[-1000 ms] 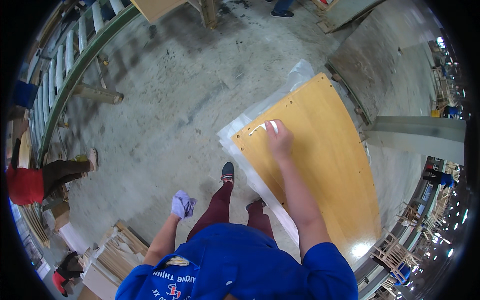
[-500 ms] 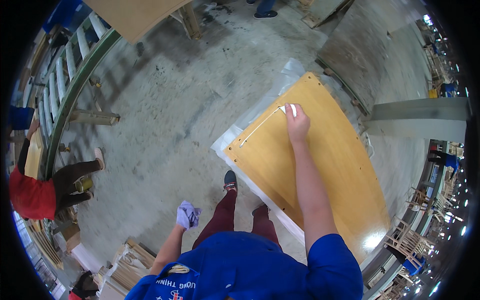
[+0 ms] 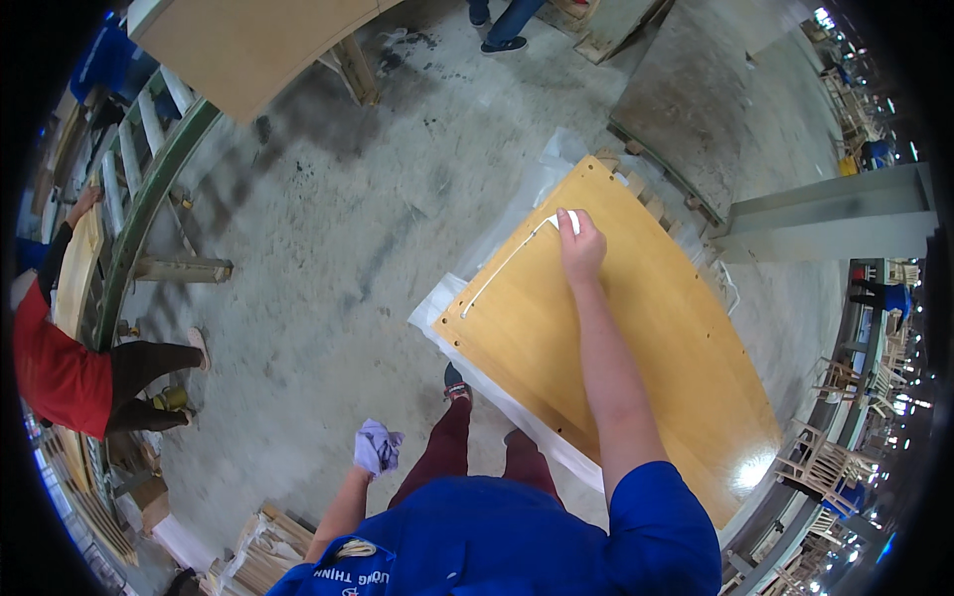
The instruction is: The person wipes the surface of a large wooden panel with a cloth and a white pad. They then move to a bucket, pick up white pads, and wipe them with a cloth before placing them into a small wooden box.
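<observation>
From my remote post, I see a co-worker in red (image 3: 65, 387) beside a green-framed roller rack (image 3: 159, 189); concrete floor (image 3: 308, 268) stretches toward the yellow panel (image 3: 646, 348). The left hand (image 3: 366, 463) bears a bunched lilac cloth (image 3: 378, 444), its grip hidden, so I cannot tell. The right hand (image 3: 583, 248) pinches a white applicator (image 3: 570, 223) near the panel's upper-left edge; a grey beam (image 3: 825, 214) stands beyond its right edge.

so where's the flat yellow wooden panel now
Right of centre in the head view, the panel lies on translucent white sheeting, beneath the right hand.
</observation>
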`<state>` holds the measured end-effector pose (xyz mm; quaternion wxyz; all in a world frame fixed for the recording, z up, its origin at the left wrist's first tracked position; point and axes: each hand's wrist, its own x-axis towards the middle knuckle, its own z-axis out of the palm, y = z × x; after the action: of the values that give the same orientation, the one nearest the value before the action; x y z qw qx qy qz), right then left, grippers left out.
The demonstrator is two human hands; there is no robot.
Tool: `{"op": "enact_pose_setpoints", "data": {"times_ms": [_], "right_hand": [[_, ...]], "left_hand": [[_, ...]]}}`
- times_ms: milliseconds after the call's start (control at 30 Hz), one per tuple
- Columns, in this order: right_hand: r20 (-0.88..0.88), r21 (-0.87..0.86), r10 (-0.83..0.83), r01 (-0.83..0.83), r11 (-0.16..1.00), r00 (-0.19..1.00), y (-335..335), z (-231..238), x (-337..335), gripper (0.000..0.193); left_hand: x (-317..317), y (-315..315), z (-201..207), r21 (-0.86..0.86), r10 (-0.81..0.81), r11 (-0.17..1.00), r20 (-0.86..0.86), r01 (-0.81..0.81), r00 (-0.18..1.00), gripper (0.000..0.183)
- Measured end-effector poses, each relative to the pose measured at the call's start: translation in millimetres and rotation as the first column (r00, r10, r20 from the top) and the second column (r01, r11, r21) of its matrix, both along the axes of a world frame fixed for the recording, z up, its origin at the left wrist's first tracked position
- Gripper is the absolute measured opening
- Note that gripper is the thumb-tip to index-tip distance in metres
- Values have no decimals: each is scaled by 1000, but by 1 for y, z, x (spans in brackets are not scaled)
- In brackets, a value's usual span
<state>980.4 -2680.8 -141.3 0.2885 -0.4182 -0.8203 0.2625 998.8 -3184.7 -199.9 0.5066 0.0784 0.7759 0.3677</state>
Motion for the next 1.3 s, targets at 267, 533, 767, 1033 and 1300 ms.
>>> {"op": "enact_pose_setpoints", "data": {"times_ms": [267, 533, 767, 1033, 1300], "right_hand": [[11, 21, -143, 143, 990, 990, 56, -3, -14, 39], [11, 102, -261, 258, 961, 965, 105, 3, -27, 41], [148, 98, -285, 272, 957, 947, 103, 2, -34, 41], [67, 31, -307, 306, 952, 949, 111, 10, -35, 41], [43, 32, -404, 403, 914, 914, 115, 12, -12, 41]], "left_hand": [[-8, 3, 5, 6, -224, 973, -258, 233, 940, 7], [-18, 10, -2, -209, -504, 863, -427, 461, 751, 19], [-19, 10, -6, -280, -592, 803, -465, 526, 658, 23], [-21, 13, -8, -212, -523, 846, -515, 490, 679, 19], [-17, 12, -9, -92, -347, 937, -339, 336, 875, 17]]}}
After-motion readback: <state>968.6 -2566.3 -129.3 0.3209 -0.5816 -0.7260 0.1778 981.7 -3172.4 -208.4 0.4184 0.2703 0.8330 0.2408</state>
